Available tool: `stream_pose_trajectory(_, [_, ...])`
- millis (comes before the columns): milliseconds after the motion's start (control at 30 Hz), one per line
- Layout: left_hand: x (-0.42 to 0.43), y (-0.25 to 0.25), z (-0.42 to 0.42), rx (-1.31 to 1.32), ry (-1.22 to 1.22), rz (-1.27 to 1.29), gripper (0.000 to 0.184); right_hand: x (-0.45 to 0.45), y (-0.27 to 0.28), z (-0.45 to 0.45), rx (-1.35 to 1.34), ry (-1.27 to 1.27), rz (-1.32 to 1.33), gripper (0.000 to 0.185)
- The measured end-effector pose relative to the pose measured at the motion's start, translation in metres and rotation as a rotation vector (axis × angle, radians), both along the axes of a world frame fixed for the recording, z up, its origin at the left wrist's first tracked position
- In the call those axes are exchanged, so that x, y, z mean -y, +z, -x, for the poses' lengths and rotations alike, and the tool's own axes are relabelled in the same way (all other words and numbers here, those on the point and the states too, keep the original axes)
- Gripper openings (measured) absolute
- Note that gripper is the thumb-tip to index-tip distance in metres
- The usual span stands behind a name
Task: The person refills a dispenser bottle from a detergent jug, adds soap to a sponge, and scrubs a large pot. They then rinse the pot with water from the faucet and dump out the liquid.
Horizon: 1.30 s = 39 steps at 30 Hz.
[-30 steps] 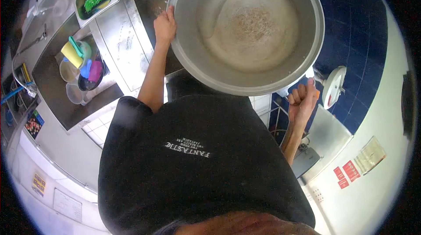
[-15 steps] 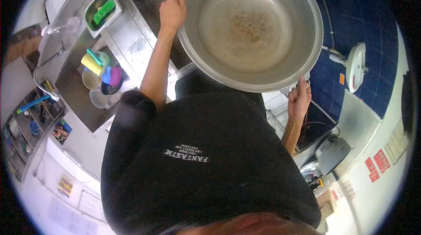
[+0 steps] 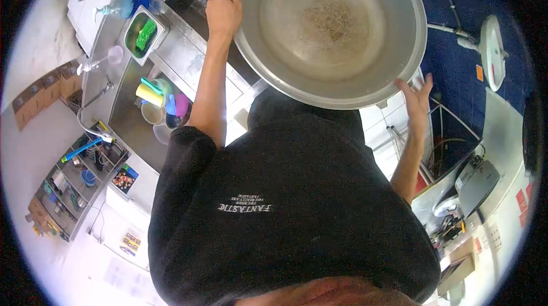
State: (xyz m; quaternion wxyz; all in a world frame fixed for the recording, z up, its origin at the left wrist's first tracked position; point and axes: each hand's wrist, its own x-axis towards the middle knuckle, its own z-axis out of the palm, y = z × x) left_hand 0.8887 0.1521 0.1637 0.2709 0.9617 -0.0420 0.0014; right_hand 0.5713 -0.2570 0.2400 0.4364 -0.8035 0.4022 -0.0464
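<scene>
A large round metal pot (image 3: 285,80) fills the top centre, tilted so its inside shows. Brownish specks and a wet sheen lie on its inner bottom. My left hand (image 3: 224,14) is closed on the pot's left side, fingers wrapped at the rim. Beside the lower right rim, my right hand (image 3: 416,98) has its fingers spread, one tip at the rim, and the palm holds nothing.
On the left, a sink (image 3: 128,109) holds several cups and a yellow container (image 3: 149,94). A metal tray (image 3: 161,38) with a green scrubber stands near a soap bottle (image 3: 121,7). A white washbasin (image 3: 492,52) hangs at right.
My right hand has opened from its closed grip at the pot's lower right side. My left hand stays on the rim. The view has turned, and the surroundings have shifted.
</scene>
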Motion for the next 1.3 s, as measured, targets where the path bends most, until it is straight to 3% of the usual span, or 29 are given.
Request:
stream_pose_trajectory(33, [0.000,0.002,0.001,-0.003,-0.001,-0.006,0.058,0.017,-0.015,-0.005,-0.021,0.129,0.199,0.103])
stream_pose_trajectory(100, [0.004,0.005,-0.001,0.026,-0.028,-0.022,0.058,0.031,-0.005,-0.049,0.059,0.254,0.088,0.088])
stream_pose_trajectory(167, [0.008,0.015,0.005,0.022,-0.026,-0.024,0.058,0.034,0.006,-0.088,0.024,0.142,-0.088,0.067])
stream_pose_trajectory(333, [0.012,0.025,0.009,0.039,-0.012,-0.011,0.056,0.074,-0.034,-0.134,-0.012,0.097,0.147,0.059])
stream_pose_trajectory(367, [0.010,0.029,0.016,-0.008,0.021,0.127,0.055,0.075,-0.037,-0.137,0.006,0.090,0.187,0.057])
stream_pose_trajectory(500, [0.004,0.037,0.071,-0.154,0.196,0.442,0.054,0.073,-0.033,-0.137,0.075,0.157,0.188,0.055])
stream_pose_trajectory(567, [0.000,0.039,0.108,-0.329,0.268,0.364,0.051,0.060,-0.020,-0.140,0.016,0.039,-0.067,0.059])
stream_pose_trajectory(667, [0.020,0.050,0.133,-0.335,0.392,0.379,0.052,0.074,-0.034,-0.152,0.077,0.041,-0.057,0.050])
stream_pose_trajectory(767, [0.015,0.024,0.116,-0.241,0.407,0.434,0.054,0.070,-0.024,-0.163,0.095,0.088,0.026,0.048])
stream_pose_trajectory(867, [0.013,-0.001,0.111,-0.241,0.426,0.591,0.061,0.061,-0.011,-0.167,0.136,0.099,0.079,0.045])
stream_pose_trajectory(933, [0.013,-0.026,0.095,-0.276,0.596,0.920,0.063,0.049,0.012,-0.174,0.222,0.109,0.106,0.040])
stream_pose_trajectory(1000, [0.012,-0.034,0.080,-0.349,0.497,0.945,0.065,0.030,0.040,-0.184,0.280,0.111,0.176,0.037])
stream_pose_trajectory(1067, [0.027,-0.045,0.064,-0.399,0.616,1.481,0.067,0.012,0.067,-0.195,0.347,0.106,0.257,0.035])
stream_pose_trajectory(1100, [0.034,-0.045,0.057,-0.396,0.609,1.497,0.067,0.002,0.079,-0.201,0.428,0.115,0.278,0.033])
stream_pose_trajectory(1200, [0.057,-0.032,0.031,-0.525,0.688,1.761,0.063,-0.007,0.108,-0.217,0.493,0.153,0.375,0.030])
stream_pose_trajectory(1300, [0.072,-0.067,-0.003,-0.479,0.580,1.991,0.052,-0.031,0.136,-0.235,0.553,0.155,0.542,0.028])
